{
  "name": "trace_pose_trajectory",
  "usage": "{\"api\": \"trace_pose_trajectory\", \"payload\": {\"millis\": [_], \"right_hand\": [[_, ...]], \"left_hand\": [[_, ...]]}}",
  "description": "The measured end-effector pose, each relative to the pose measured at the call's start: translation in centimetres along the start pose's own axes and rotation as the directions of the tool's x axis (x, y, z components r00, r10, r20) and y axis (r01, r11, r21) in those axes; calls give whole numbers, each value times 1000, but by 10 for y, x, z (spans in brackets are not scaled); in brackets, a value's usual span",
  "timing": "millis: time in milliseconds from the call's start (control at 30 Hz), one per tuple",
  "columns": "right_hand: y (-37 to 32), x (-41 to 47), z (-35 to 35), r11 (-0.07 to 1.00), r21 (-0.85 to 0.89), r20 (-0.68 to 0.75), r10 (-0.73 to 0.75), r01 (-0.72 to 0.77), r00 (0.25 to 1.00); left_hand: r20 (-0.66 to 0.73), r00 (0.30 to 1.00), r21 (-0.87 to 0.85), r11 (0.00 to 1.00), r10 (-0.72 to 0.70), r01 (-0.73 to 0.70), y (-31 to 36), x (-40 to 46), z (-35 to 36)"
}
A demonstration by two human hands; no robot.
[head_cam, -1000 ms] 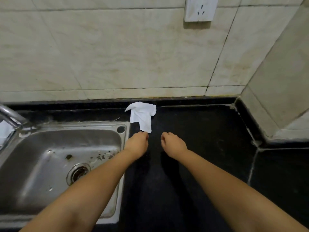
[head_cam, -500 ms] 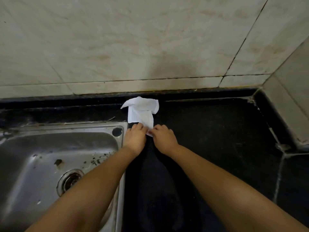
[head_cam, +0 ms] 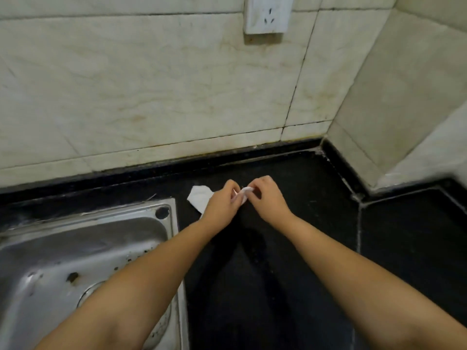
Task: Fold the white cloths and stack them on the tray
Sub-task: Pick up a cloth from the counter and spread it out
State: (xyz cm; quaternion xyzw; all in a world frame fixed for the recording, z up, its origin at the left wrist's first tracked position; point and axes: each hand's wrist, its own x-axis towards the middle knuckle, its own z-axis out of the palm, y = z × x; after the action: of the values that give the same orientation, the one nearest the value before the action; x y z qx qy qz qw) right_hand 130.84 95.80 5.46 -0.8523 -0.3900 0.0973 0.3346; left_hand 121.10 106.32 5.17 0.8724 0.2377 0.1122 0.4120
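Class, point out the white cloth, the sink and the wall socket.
white cloth [head_cam: 199, 199]: head view, flat part left of the hands.
sink [head_cam: 141, 210]: head view, back rim beside the corner hole.
wall socket [head_cam: 267, 13]: head view, faceplate middle.

We saw a stainless steel sink [head_cam: 96, 223] set into a black countertop [head_cam: 290, 274] at the left, stained marble wall tiles [head_cam: 151, 84] behind it, and a white wall socket [head_cam: 267, 15] above.

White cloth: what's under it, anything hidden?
The white cloth lies on the black countertop right of the sink. Its near edge is pinched by the left hand and right hand. The left hand covers its middle; anything beneath can't be seen.
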Motion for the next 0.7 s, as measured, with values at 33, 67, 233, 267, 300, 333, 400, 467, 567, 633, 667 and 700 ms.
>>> {"api": "trace_pose_trajectory", "payload": {"millis": [33,67,233,267,300,333,400,467,567,633,667,700], "right_hand": [[2,-7,-12,999,34,-36,42,-41,998],[5,-14,-24,994,73,-65,91,-86,994],[34,-45,-80,938,256,-222,291,-233,930],[41,-49,-91,924,288,-258,327,-251,909],[47,-52,-102,910,322,-291,357,-260,888],[55,-54,-113,893,367,-319,385,-261,866],[67,-56,-132,843,476,-349,442,-250,826],[76,-56,-150,783,574,-360,504,-239,785],[88,-59,-173,738,637,-377,549,-222,746],[96,-63,-183,736,645,-379,542,-205,750],[100,-66,-185,725,661,-370,541,-195,755],[103,-71,-185,711,678,-353,539,-188,764]], "left_hand": [[36,999,-9,1000,14,-14,10,-1,3],[74,997,-8,1000,31,-30,19,-2,7],[135,988,67,994,77,-86,43,-8,26],[142,988,67,995,59,-69,46,-7,29],[144,989,71,996,36,-46,49,-6,32],[144,990,75,997,12,-23,53,-3,33],[133,991,85,996,-21,9,61,2,35],[114,993,90,996,-38,28,71,9,34],[26,1000,24,1000,-16,15,84,19,30],[-34,999,-73,997,9,-12,93,23,29],[-44,999,-127,992,18,-23,96,23,29],[-40,999,-181,983,15,-22,97,22,30]]}}
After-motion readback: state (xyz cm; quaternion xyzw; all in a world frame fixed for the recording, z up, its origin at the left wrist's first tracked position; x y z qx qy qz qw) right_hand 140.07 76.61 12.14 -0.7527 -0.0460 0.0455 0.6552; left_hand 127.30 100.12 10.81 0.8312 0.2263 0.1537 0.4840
